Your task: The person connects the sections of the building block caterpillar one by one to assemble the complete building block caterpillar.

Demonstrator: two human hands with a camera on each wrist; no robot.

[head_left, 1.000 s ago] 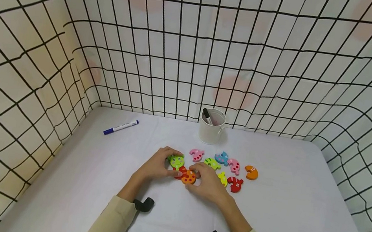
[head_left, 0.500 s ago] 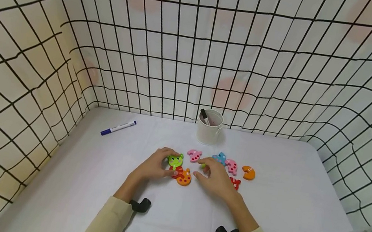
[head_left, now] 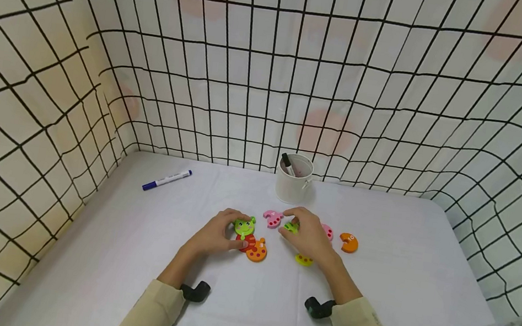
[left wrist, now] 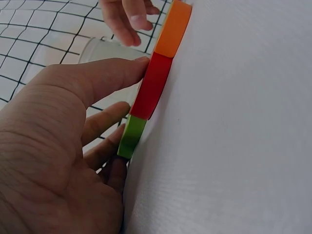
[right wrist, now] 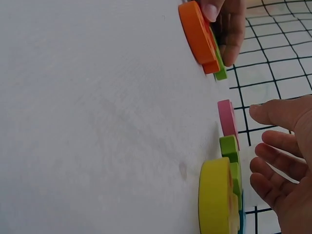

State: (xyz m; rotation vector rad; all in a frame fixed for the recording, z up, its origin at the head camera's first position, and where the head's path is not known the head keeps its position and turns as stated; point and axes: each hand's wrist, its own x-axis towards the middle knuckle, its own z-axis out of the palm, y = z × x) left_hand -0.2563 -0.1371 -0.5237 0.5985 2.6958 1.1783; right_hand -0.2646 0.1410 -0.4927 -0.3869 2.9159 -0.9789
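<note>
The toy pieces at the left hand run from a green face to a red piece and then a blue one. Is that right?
The last colour is wrong: after the green face and red piece comes an orange piece, as the head view shows.

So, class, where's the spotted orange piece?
In the head view, the orange piece lies right of the left hand, against the right edge of the red piece.

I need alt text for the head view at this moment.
A person's left hand holds a green-faced piece and a red piece, touching an orange piece, on a white table. The right hand hangs over a loose green piece among other colourful pieces. Behind are a black grid and a white pail holding a marker.
</note>
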